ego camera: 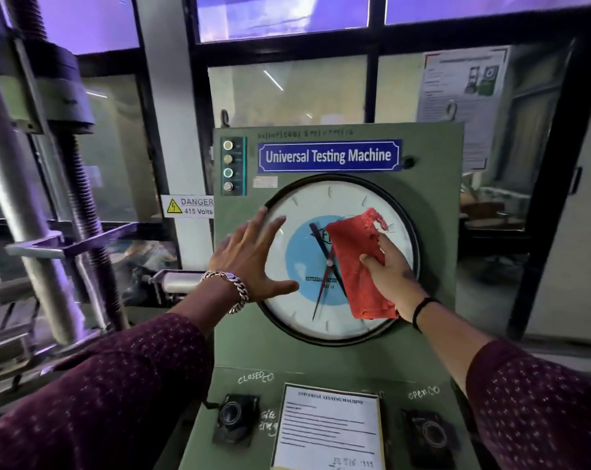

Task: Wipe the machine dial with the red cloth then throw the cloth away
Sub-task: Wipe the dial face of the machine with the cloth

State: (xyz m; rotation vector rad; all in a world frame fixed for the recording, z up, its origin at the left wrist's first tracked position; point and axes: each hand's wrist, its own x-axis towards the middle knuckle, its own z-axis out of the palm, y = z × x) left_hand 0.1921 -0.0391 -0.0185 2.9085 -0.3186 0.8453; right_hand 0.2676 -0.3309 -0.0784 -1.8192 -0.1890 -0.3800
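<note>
- the right hand [390, 269] pinched the red cloth [356, 262] between thumb and fingers, the thumb pressed across its right edge about halfway down.
- the cloth hung lengthwise in front of the right half of the machine dial [341, 259], over the blue centre disc; whether it touched the glass could not be told.
- it was a coarse, open-weave rag, orange-red, with a ragged, frayed upper corner and a folded lower hem.
- the left hand [253, 262] was spread wide and flat, holding nothing, its fingertips reaching over the dial's left rim and its thumb lying across the white face.
- a chain bracelet [231, 288] sat on the left wrist and a thin black band [421, 312] on the right; both sleeves were dark maroon with pale specks.
- the dial was round, white-faced, black-rimmed, with thin dark pointers, set in a green panel [433, 205] under a blue nameplate [329, 156] reading "universal testing machine".
</note>
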